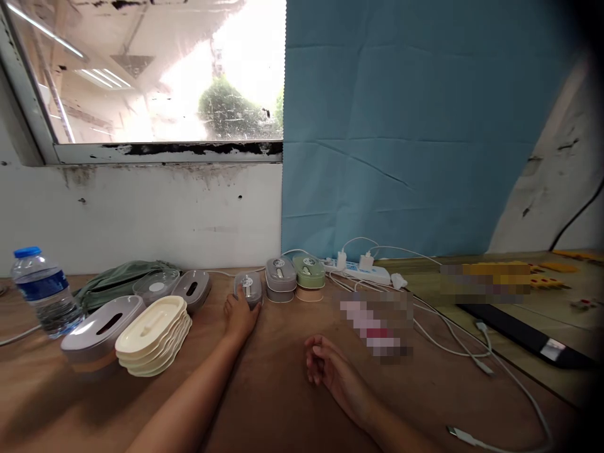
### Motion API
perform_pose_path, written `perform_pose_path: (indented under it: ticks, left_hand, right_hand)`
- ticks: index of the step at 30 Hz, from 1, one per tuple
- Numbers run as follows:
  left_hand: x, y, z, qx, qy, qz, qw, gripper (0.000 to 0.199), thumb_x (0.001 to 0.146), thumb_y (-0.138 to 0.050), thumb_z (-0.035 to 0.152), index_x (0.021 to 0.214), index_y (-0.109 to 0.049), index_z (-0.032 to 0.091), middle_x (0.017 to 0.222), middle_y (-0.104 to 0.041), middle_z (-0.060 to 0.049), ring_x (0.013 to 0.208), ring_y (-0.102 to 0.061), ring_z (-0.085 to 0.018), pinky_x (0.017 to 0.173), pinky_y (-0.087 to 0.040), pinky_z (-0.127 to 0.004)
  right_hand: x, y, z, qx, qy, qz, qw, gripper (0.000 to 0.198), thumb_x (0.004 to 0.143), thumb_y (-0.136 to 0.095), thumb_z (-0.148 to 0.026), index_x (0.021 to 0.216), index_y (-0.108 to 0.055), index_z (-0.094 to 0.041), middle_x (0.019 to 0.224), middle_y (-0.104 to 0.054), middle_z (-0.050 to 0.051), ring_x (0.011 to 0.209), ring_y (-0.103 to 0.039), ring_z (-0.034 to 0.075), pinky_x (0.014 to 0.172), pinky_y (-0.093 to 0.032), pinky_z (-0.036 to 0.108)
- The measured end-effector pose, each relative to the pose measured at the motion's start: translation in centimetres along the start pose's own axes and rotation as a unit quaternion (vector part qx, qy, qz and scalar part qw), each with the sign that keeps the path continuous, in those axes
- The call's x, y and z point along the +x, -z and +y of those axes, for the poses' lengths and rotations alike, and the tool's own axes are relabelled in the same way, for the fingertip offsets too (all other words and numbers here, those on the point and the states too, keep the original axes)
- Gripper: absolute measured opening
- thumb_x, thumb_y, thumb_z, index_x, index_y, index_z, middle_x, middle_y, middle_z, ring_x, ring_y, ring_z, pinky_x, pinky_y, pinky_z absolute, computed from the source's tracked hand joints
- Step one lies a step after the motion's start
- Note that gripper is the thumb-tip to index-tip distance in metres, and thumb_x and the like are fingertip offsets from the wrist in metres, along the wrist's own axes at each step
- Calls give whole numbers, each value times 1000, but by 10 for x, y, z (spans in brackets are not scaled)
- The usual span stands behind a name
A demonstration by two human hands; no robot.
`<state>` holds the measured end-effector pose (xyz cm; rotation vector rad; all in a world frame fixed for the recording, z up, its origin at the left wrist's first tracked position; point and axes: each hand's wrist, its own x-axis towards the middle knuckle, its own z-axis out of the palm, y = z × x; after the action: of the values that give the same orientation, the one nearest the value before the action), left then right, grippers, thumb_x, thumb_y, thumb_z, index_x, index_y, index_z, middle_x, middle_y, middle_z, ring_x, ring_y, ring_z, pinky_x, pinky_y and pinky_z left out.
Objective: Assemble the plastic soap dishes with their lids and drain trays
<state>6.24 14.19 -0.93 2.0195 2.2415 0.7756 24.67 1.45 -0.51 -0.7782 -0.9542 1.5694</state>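
Close beside the green box (309, 272), on its left, stands a tall grey box (280, 277); one place further left sits the small grey box (248, 286), and the left hand (241, 318) is on that one! Its fingers are part-spread over lid and front, touching; whether they grip or just rest, I can't tell. Nearer than the green box, the right hand (328, 368) is loosely curled, half open, holding nothing.

What's in the way? The tall grey box fills the space between the small grey box and the green one. Right of the green box it's busy: a power strip (372, 273), a tangle of white cables (446, 352), a blurred pinkish thing (372, 327), and further right a black bar (519, 330).

Well left of the green box, a slotted tub (101, 330) stands behind a stack of cream lids (151, 327), with a slotted grey lid (194, 290), a clear lid (158, 284), a green bag (125, 277) and a water bottle (46, 296).

The count: three lidded boxes in the row, two chargers (366, 261) in the strip, one tub, one bottle, one bag; the cream lids number several, too tightly nested for an exact figure.
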Motion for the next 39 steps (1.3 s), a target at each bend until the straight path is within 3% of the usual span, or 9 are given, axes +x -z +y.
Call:
perform_pose_path:
  ticks: [8, 13, 15, 19, 21, 25, 29, 32, 39]
  left_hand:
    - [-86, 35, -27, -111, -85, 25, 990, 65, 78, -45, 43, 130, -19, 14, 114, -30, -14, 113, -35, -29, 95, -29, -42]
    - [-138, 71, -44, -252, -217, -117, 936, 69, 76, -50, 41, 131, -13, 20, 124, -27, -11, 120, -29, -24, 101, -25, -40]
    - [-148, 83, -49, -275, -259, -179, 908, 72, 75, -52, 41, 130, -13, 19, 126, -26, -12, 121, -28, -25, 102, -24, -42]
    - [-150, 98, -55, -272, -326, -266, 865, 76, 72, -55, 40, 130, -13, 16, 132, -23, -14, 125, -21, -26, 104, -19, -42]
    - [-147, 103, -57, -272, -348, -289, 849, 77, 71, -57, 40, 130, -13, 16, 133, -22, -14, 126, -21, -25, 104, -19, -41]
    - [-141, 105, -61, -281, -363, -306, 834, 78, 68, -61, 39, 129, -17, 17, 132, -25, -12, 125, -23, -25, 104, -20, -38]
    - [-139, 101, -61, -285, -304, -309, 855, 92, 58, -68, 42, 127, -11, 18, 132, -24, -14, 125, -23, -26, 103, -21, -39]
    - [-139, 100, -59, -303, -265, -308, 862, 103, 50, -73, 42, 125, -6, 18, 130, -27, -16, 124, -26, -26, 102, -24, -38]
    - [-131, 105, -72, -322, -297, -330, 836, 99, 53, -73, 38, 124, -6, 21, 124, -38, -12, 117, -37, -22, 100, -27, -35]
  right_hand:
    - [-1, -3, 0, -91, 45, 23, 995, 13, 71, -54, -29, 78, -51, -19, 59, -52, -3, 46, -44, 10, 48, -36, 24]
    - [-7, -9, -2, -137, 140, 56, 979, 34, 60, -67, -31, 90, -51, -25, 90, -55, 0, 82, -52, 16, 74, -41, 28]
    - [-11, -11, -3, -180, 195, -2, 964, 51, 61, -68, -39, 106, -48, -27, 113, -49, 3, 103, -46, 20, 90, -35, 33]
    - [-16, -11, -6, -276, 194, -201, 920, 83, 56, -71, -47, 126, -35, -22, 132, -35, 9, 120, -33, 27, 100, -25, 39]
    - [-18, -10, -5, -295, 179, -237, 908, 88, 53, -74, -45, 128, -33, -21, 130, -37, 11, 118, -36, 28, 99, -26, 40]
    - [-18, -8, -1, -311, 170, -229, 906, 92, 48, -78, -39, 126, -33, -20, 124, -42, 13, 117, -38, 26, 99, -27, 39]
    - [-19, -10, 3, -314, 162, -224, 908, 93, 45, -80, -33, 124, -33, -20, 123, -42, 13, 116, -40, 25, 99, -28, 38]
    - [-19, -14, 4, -303, 162, -221, 913, 85, 49, -78, -33, 121, -34, -19, 123, -43, 14, 116, -40, 25, 97, -30, 38]
    - [-16, -16, 4, -305, 137, -176, 926, 67, 60, -72, -37, 116, -40, -20, 118, -49, 12, 114, -43, 23, 96, -32, 37]
